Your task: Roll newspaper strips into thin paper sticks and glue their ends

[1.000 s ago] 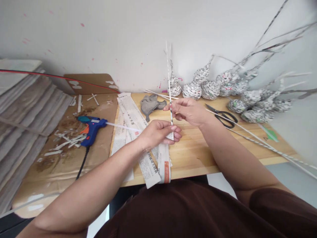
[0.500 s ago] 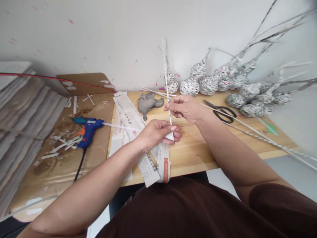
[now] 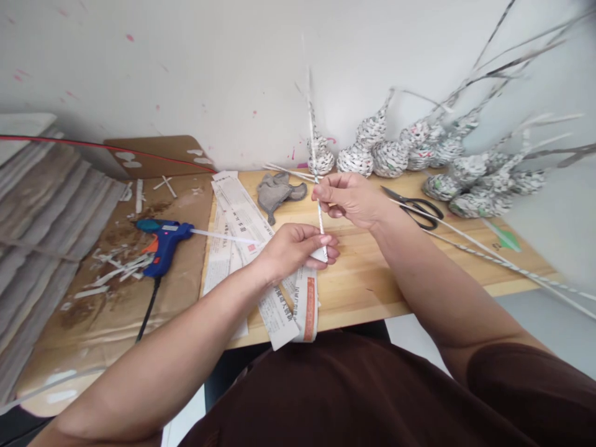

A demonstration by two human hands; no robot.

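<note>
A thin rolled newspaper tube [image 3: 311,127] stands nearly upright before me, its upper end blurred. My right hand [image 3: 349,198] pinches it between thumb and fingertips partway up. Lower down, my left hand [image 3: 302,248] grips its bottom end, where a white flap of a newspaper strip [image 3: 305,310] shows at the fingers. That strip hangs below the left hand, with an orange printed band near the table's front edge. More flat printed strips [image 3: 242,208] lie crossed to the left of my hands. Behind them is a grey cloth piece [image 3: 277,195].
A blue glue gun [image 3: 162,248] with a white stick lies on stained cardboard [image 3: 186,192], among paper scraps. Stacked newspapers [image 3: 51,248] stand far left. Black-handled scissors [image 3: 414,208] and long paper tubes [image 3: 488,251] lie right. Woven paper gourds [image 3: 391,158] line the wall.
My right hand has shifted slightly up and rightward along the tube. The hanging strip with the orange band has turned a little. My left hand keeps its place.
</note>
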